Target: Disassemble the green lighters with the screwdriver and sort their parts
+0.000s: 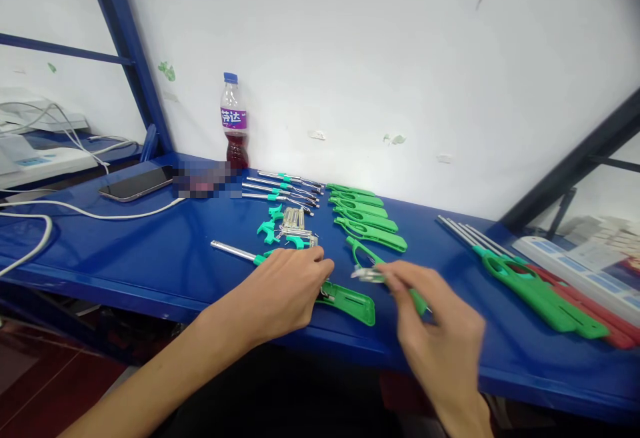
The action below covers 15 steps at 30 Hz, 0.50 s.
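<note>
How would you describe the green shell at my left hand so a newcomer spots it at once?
On the blue table, go to the front edge, where your left hand is. The green shell juts from under those fingers, toward your right hand. Unlike the green pieces lined up near the wall, it lies close to the front edge, hollow side up.
</note>
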Motion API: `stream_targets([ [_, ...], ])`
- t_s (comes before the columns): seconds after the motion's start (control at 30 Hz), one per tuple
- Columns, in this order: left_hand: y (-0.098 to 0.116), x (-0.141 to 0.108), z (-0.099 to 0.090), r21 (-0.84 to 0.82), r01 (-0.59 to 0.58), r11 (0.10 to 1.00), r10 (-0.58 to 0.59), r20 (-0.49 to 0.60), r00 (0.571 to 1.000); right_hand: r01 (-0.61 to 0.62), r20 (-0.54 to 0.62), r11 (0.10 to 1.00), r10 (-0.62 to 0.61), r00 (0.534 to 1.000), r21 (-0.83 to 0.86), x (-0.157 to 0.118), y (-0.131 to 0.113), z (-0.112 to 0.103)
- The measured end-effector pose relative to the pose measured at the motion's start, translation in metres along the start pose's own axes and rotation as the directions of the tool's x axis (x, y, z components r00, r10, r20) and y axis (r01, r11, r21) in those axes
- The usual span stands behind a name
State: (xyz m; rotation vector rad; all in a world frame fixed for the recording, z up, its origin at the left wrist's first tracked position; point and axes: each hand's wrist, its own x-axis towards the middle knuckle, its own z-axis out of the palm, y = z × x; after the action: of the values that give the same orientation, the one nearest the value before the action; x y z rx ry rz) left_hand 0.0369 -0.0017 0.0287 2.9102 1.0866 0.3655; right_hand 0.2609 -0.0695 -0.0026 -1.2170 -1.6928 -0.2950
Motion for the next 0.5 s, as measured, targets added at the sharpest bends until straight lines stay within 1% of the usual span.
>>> stream_targets([
  [0.03,-0.002,0.0,0.0,0.001,0.013,1.0,-0.013,-0.002,1.0,-0.022,-0.054,0.999,0.021,0.998,-0.027,0.001,0.002,-0.002],
  [0.07,-0.004,0.0,0.0,-0.002,0.024,1.0,-0.024,-0.002,1.0,-0.042,-0.081,0.998,0.039,0.996,-0.043,0.002,0.004,-0.003],
  [0.1,-0.006,0.001,0.0,-0.007,0.034,0.999,-0.034,-0.003,0.999,-0.052,-0.074,0.998,0.048,0.996,-0.048,0.003,0.006,-0.003],
  [0.17,-0.008,0.001,0.001,-0.02,0.046,0.999,-0.046,-0.005,0.999,-0.036,-0.013,0.999,0.036,0.999,-0.024,0.005,0.006,-0.003],
  [0.27,-0.008,0.001,0.0,-0.035,0.042,0.999,-0.042,-0.006,0.999,0.017,0.047,1.0,-0.019,0.999,0.025,0.007,0.004,0.0],
  [0.33,-0.004,0.001,0.0,-0.036,0.038,0.999,-0.039,-0.022,0.999,0.056,0.056,0.997,-0.059,0.997,0.047,0.007,0.003,0.0],
  [0.4,0.0,0.0,-0.001,-0.051,0.015,0.999,-0.018,-0.059,0.998,0.093,0.062,0.993,-0.097,0.993,0.066,0.007,0.003,0.0],
  [0.5,0.008,0.0,-0.003,-0.076,-0.06,0.995,0.051,-0.111,0.993,0.114,0.081,0.989,-0.122,0.989,0.094,0.007,0.004,-0.002],
])
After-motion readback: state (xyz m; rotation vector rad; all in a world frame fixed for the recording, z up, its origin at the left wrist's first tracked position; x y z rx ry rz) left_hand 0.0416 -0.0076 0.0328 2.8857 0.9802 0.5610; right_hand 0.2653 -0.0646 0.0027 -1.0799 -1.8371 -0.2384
